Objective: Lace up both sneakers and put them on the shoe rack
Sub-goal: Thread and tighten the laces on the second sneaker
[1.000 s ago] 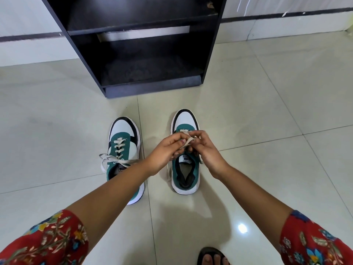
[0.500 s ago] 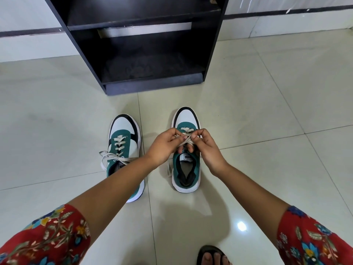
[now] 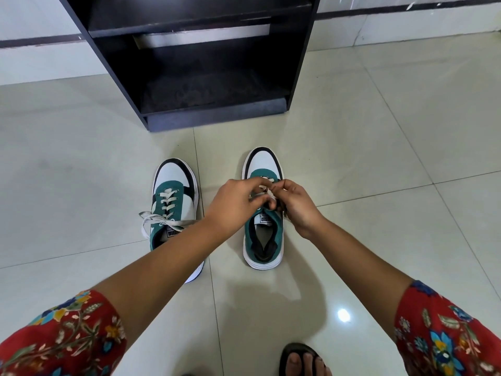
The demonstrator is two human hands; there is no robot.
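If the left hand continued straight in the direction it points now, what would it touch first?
Probably the right hand: the left hand points across the right sneaker toward it, fingertips almost meeting at the lace. Depth is unclear.

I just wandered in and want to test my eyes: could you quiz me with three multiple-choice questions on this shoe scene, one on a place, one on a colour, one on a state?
1. Where do the two sneakers stand?
A. on the rack's shelf
B. on the tiled floor before the rack
C. on a table

2. What colour is the rack?
A. black
B. white
C. red

3. What is the state of the left sneaker's lace?
A. missing
B. threaded and tied in a bow
C. lying loose on the floor

Answers:
1 B: left sneaker and right sneaker sit on the floor in front of the shoe rack.
2 A: its panels are black.
3 B: a bow shows, while left hand and right hand work the other lace.
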